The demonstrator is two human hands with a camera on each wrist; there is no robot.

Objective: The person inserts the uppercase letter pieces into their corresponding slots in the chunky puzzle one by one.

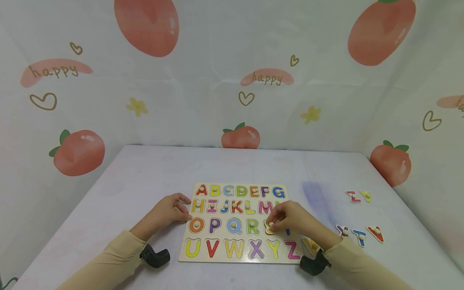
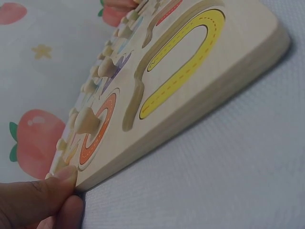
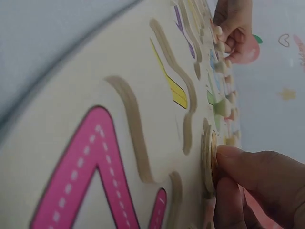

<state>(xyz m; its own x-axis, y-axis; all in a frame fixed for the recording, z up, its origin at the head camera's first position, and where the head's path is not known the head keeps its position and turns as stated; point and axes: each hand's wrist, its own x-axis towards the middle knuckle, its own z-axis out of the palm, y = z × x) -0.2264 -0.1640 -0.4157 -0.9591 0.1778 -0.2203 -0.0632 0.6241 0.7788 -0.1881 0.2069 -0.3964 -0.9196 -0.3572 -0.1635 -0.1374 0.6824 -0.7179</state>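
Note:
A wooden alphabet puzzle board (image 1: 217, 259) lies flat on the table. My right hand (image 1: 290, 219) pinches a small yellow-brown letter piece (image 3: 210, 160), apparently the S, over the third row right of the R (image 1: 252, 226). Fingers partly cover it, and I cannot tell whether it sits in its recess. At the board's left edge, my left hand (image 1: 168, 209) holds on with thumb and fingers beside the H (image 1: 197, 206) and O (image 1: 197, 225). Knobbed letters fill much of the upper three rows. The bottom row, from U (image 1: 193, 248) to Z (image 1: 292, 250), shows printed recesses without knobs.
Loose knobbed letters lie to the right: a pink Z (image 1: 353, 196), yellow Y (image 1: 366, 196), purple X (image 1: 342, 230), blue T (image 1: 359, 237) and red V (image 1: 375, 234). A yellow W (image 1: 311, 245) lies near my right wrist. A printed cloth backdrop (image 1: 203, 100) stands behind the table.

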